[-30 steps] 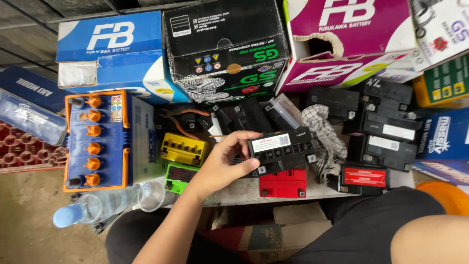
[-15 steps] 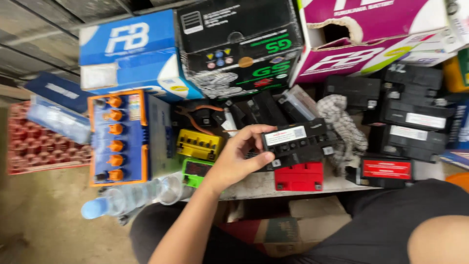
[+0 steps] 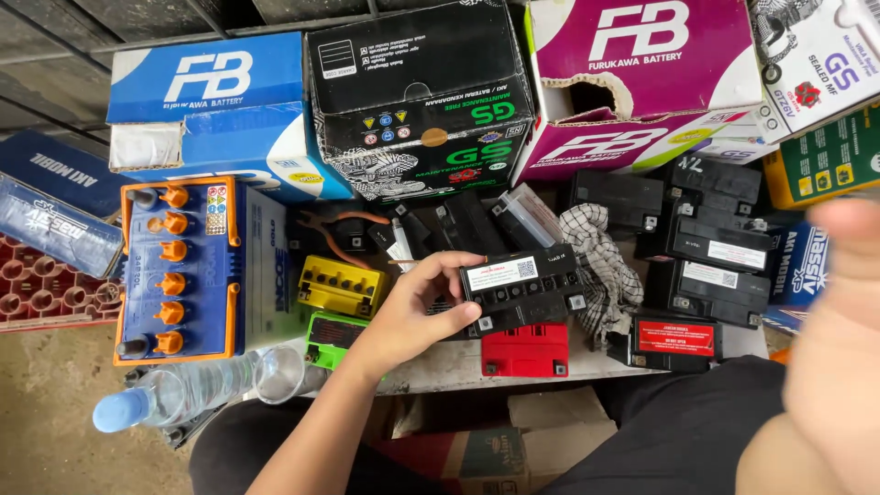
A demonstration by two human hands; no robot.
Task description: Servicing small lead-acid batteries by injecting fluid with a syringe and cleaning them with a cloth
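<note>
left hand [image 3: 417, 312]: fingers curled round the end of the small black battery [image 3: 522, 289], which sits atop the red battery [image 3: 524, 350] at the table [image 3: 440, 371] front edge | right hand [image 3: 825, 367]: blurred close to camera, grip cannot be told | advice: grip both sides firmly, lift level, clear of the checked cloth [image 3: 600, 266]

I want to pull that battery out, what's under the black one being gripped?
The left hand grips the black battery, which sits on a red battery. Only the red one's front shows; its top is covered.
</note>
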